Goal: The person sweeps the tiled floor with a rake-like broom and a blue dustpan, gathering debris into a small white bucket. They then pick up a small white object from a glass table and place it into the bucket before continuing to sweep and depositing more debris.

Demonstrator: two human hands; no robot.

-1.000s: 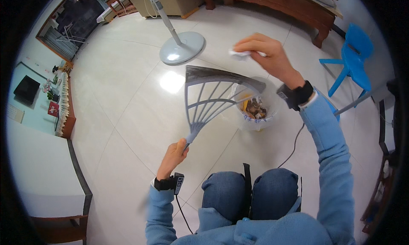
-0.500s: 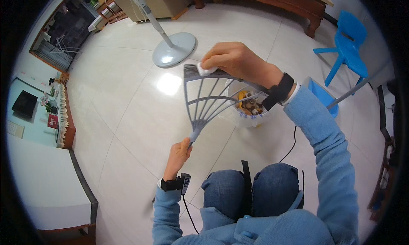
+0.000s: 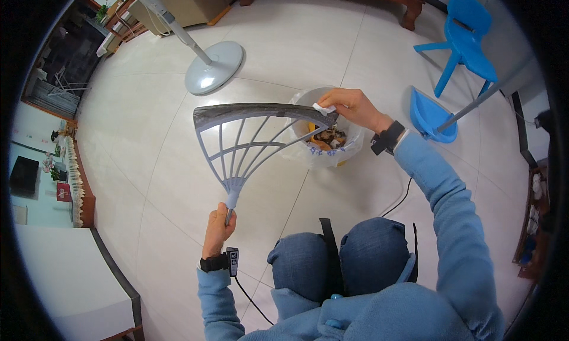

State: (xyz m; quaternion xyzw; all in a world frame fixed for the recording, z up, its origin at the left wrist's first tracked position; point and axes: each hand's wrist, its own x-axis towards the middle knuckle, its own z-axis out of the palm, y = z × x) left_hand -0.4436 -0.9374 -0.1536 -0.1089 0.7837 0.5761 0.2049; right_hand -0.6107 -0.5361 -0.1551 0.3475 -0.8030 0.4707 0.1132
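Clasping the short handle (image 3: 230, 216) of a grey fan-shaped frame (image 3: 235, 184) tightly in the closed left hand (image 3: 217, 225); pinching a white wad (image 3: 323, 109) in the fingers of the right hand (image 3: 355, 107), against the right end of the frame's dark strip (image 3: 255, 110); holding the frame up above the pale floor (image 3: 160, 181), with that end over the lined bin (image 3: 354, 140) of scraps (image 3: 323, 144); with a blue dustpan (image 3: 427, 114) and a blue chair (image 3: 465, 38) farther right.
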